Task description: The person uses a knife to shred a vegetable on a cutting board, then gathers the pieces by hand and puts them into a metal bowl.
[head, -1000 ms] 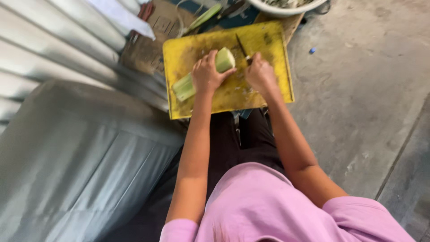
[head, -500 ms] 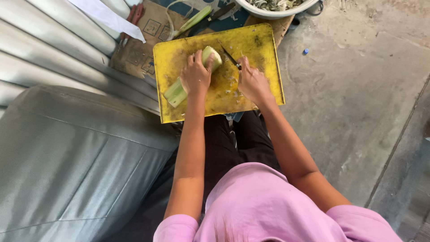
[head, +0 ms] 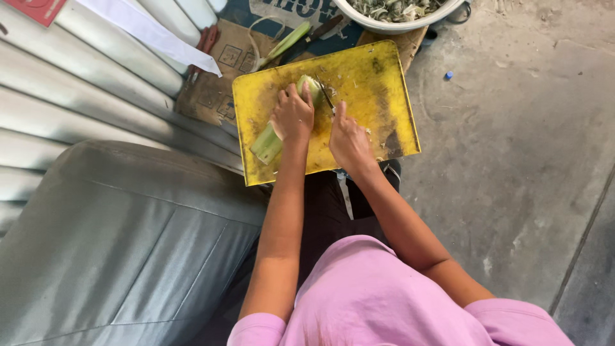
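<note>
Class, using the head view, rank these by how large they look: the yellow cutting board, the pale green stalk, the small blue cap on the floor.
1. Yellow cutting board
2. Pale green stalk, partly hidden by the left hand
3. Small blue cap

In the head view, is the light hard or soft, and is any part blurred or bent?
Head view: soft, even daylight, no glare on the yellow cutting board; only faint shadows under the left hand and right hand. The green stalk and knife blade look sharp. Wide lens bends the corrugated metal wall lines slightly.
</note>
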